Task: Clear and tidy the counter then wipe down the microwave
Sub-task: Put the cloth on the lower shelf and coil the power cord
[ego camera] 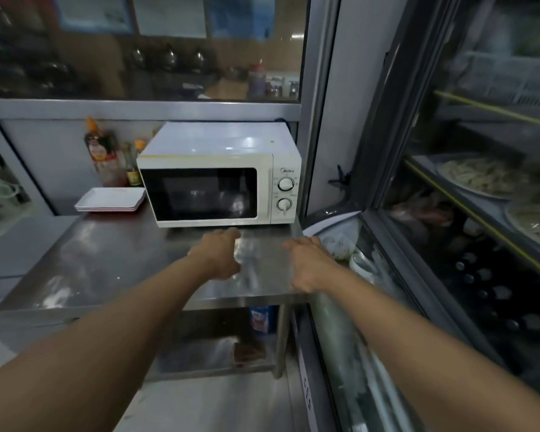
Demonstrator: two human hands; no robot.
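Fig.: head view, near to far. Both forearms reach fwd over the front edge of the stainless-steel counter. Left hand hovers over the counter w/ fingers loosely bent, grasping nothing that can be made out. A blurred clear patch lies just right of it, poss. a plastic item or only glare; cannot tell. Right hand is at the counter's right edge, fingers relaxed, holding nothing. No cloth is visible in either hand.

Under the counter: a lower shelf w/ a blue-and-red carton and a dark item, too dim to name. At right, a glass-fronted display fridge stands beside the counter, w/ trays of food behind the glass.

Mid-counter: bare steel w/ smears and pale streaks. Further back, the white Midea microwave sits at the rear right corner, door closed, two dials on its right panel. Left of it, touching or nearly so, a stack of white rectangular plates; behind these, sauce bottles against the back panel.

Step in hand (judged): counter looks mostly cleared, so the hands are prob. heading for the microwave. To do it well:
- Fetch a damp cloth first; none is in view.
- Steady the casing w/ one hand so it does not slide back.
- Wipe top, then door and dial panel, going lightly round the dials so as not to turn them.
- Keep clear of the plates.
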